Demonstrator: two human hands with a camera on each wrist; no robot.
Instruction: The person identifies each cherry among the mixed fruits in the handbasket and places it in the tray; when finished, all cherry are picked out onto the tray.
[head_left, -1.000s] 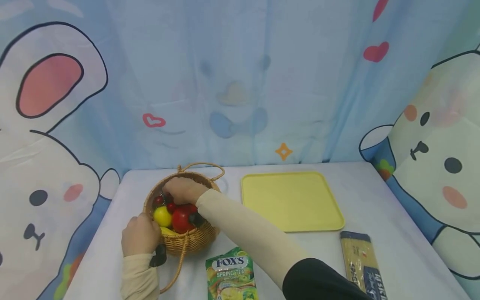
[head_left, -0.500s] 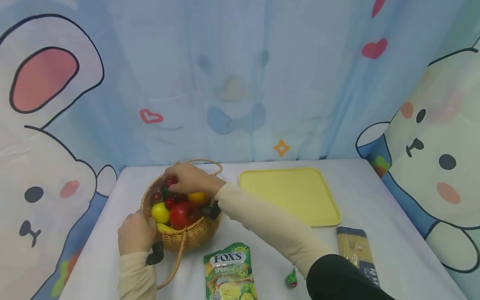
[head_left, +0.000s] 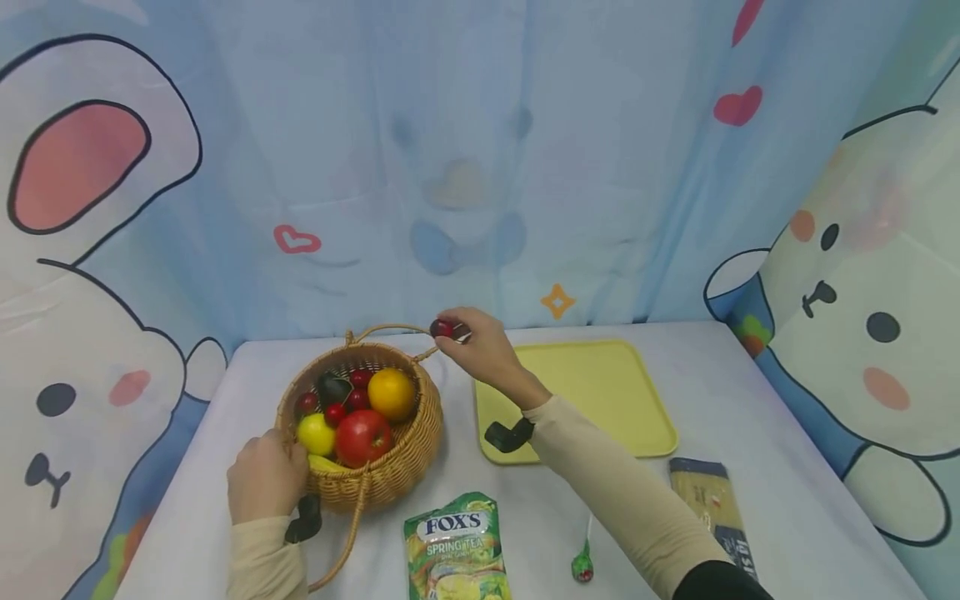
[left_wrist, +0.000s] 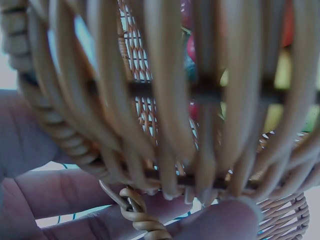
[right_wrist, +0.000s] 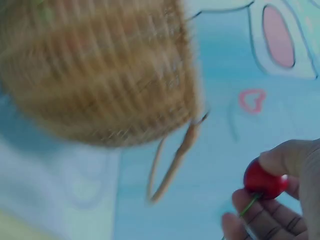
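My right hand (head_left: 486, 350) pinches a red cherry (right_wrist: 262, 180) with a thin green stem, raised near the back edge of the table between basket and tray. The wicker basket (head_left: 411, 468) leans forward toward me, and my left hand (head_left: 264, 477) grips its left rim, fingers around the woven canes in the left wrist view. Inside lie a red apple (head_left: 363, 437), an orange (head_left: 391, 394), a lemon-yellow round fruit (head_left: 316, 433), a dark green fruit (head_left: 332, 389), several cherries (head_left: 306, 404) and part of a banana (head_left: 324, 464).
A yellow tray (head_left: 592, 392) lies right of the basket, partly behind my right wrist. In front are a green Fox's candy bag (head_left: 456, 546), a wrapped lollipop (head_left: 582, 564) and a pasta packet (head_left: 708, 500). A printed curtain (head_left: 480, 167) hangs behind the table.
My right hand has come up out of the basket with the cherry and moved right, toward the tray. My left hand still holds the rim. The lollipop has come into sight.
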